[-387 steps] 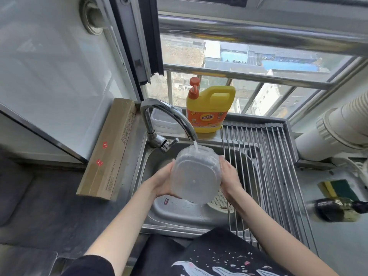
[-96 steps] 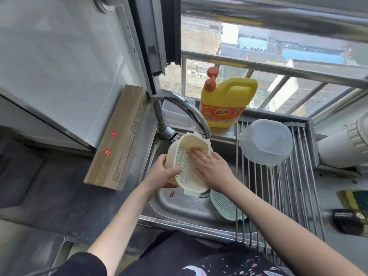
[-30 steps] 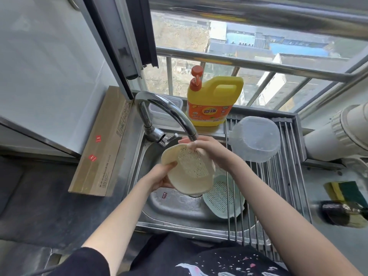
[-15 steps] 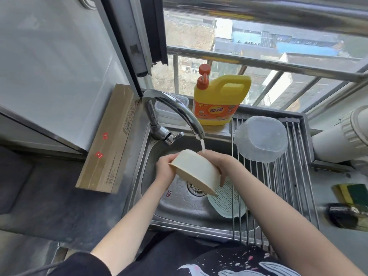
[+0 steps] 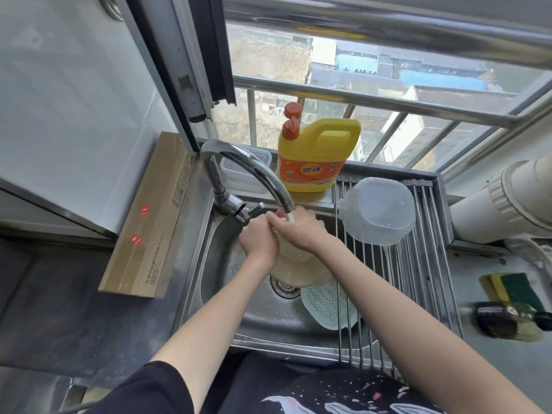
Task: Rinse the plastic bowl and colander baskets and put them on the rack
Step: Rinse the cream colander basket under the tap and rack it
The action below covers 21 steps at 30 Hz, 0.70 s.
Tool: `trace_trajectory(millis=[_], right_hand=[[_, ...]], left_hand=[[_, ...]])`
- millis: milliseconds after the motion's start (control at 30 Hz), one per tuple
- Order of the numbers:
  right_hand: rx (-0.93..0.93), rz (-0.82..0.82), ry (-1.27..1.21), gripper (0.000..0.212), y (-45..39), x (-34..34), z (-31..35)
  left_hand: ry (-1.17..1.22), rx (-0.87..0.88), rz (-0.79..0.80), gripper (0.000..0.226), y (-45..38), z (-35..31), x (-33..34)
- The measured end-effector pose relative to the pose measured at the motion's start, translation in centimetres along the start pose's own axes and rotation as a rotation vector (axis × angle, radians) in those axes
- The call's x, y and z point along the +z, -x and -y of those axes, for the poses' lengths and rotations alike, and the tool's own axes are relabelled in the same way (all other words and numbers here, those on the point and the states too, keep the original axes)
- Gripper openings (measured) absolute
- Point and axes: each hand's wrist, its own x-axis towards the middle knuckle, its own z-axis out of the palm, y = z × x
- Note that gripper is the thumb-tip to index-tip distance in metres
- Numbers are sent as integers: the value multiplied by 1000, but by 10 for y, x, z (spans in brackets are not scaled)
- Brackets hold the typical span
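Observation:
My left hand [image 5: 258, 239] and my right hand [image 5: 298, 231] both grip a cream colander basket [image 5: 298, 270] under the running faucet [image 5: 254, 171], over the steel sink [image 5: 227, 258]; the hands hide its upper part. A pale green colander basket [image 5: 327, 304] lies in the sink's right part, partly under the rack bars. The clear plastic bowl [image 5: 378, 210] rests upside down on the metal roll-up rack [image 5: 424, 282] at its far end.
A yellow detergent jug [image 5: 316, 156] stands behind the sink on the sill, with a clear container [image 5: 239, 162] to its left. A long cardboard box [image 5: 149, 216] lies left of the sink. A sponge [image 5: 513, 289], a dark bottle [image 5: 507, 322] and a white pipe [image 5: 507, 198] are on the right.
The cream basket has been turned and lifted closer to the spout; both hands have come together at its top edge under the water. The bowl and the green basket stay put.

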Motion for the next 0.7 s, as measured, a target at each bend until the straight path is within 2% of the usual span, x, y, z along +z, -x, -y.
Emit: trace_trajectory(millis=[167, 300, 433, 500, 567, 700], right_hand=[[-139, -222, 293, 47, 7, -9, -4], [-131, -320, 374, 33, 7, -11, 0], [-171, -379, 391, 38, 11, -14, -2], [-148, -452, 334, 45, 12, -18, -7], [-46, -493, 256, 47, 8, -23, -10], [35, -428, 284, 30, 12, -18, -16]], left_hand=[[74, -36, -59, 24, 4, -9, -12], [146, -39, -76, 20, 13, -19, -17], [320, -13, -9, 18, 5, -14, -14], [405, -94, -12, 20, 1, -5, -9], [454, -232, -26, 23, 2, 4, -3], [720, -533, 187, 27, 7, 14, 15]])
